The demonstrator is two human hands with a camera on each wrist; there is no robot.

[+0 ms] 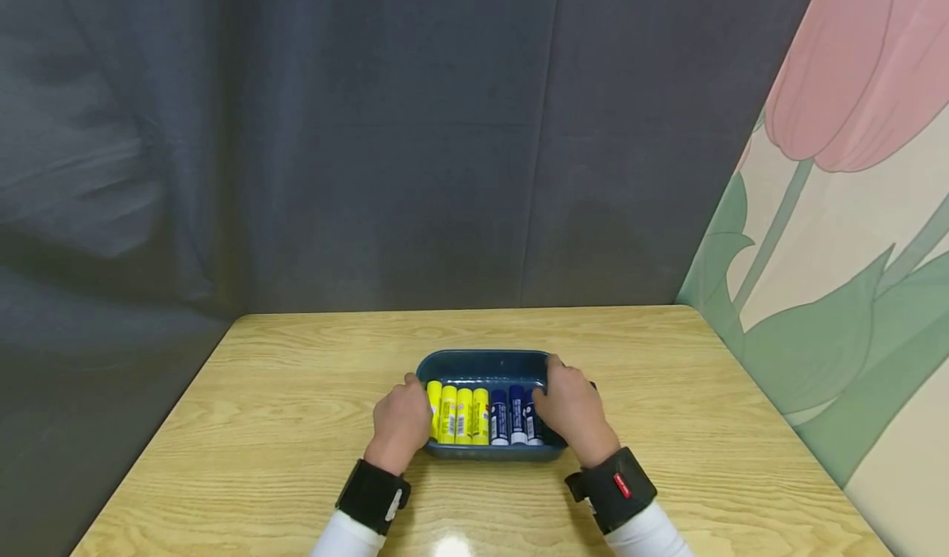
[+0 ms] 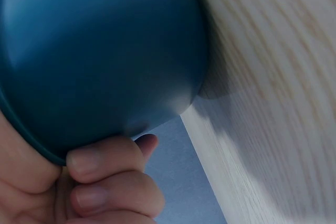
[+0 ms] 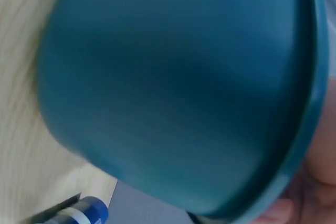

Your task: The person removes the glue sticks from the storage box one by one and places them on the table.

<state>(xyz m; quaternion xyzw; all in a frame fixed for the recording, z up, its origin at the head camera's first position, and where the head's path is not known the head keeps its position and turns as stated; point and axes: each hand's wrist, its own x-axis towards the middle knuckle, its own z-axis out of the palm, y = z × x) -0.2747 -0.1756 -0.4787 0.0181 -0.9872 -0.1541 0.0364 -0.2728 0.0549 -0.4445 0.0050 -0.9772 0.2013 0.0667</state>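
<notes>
A dark teal plastic bin [image 1: 482, 366] stands at mid-table, its long side facing me. Along its near half, several yellow glue sticks [image 1: 464, 417] lie side by side on the left. Dark blue glue sticks with white ends [image 1: 517, 417] continue the row on the right, partly hidden by a hand. My left hand [image 1: 402, 421] grips the bin's left end; in the left wrist view, curled fingers [image 2: 107, 163] press its outer wall under the rim. The right end is held by my right hand [image 1: 577, 413], its thumb over the rim. Whether the bin's base touches the table cannot be told.
In the right wrist view, a blue cylinder with a white band [image 3: 90, 211] lies beyond the bin, beside a dark flat piece [image 3: 55, 209]. A grey curtain [image 1: 415, 145] hangs behind the wooden table [image 1: 296, 392]. A tulip-patterned wall [image 1: 838, 293] borders the right side.
</notes>
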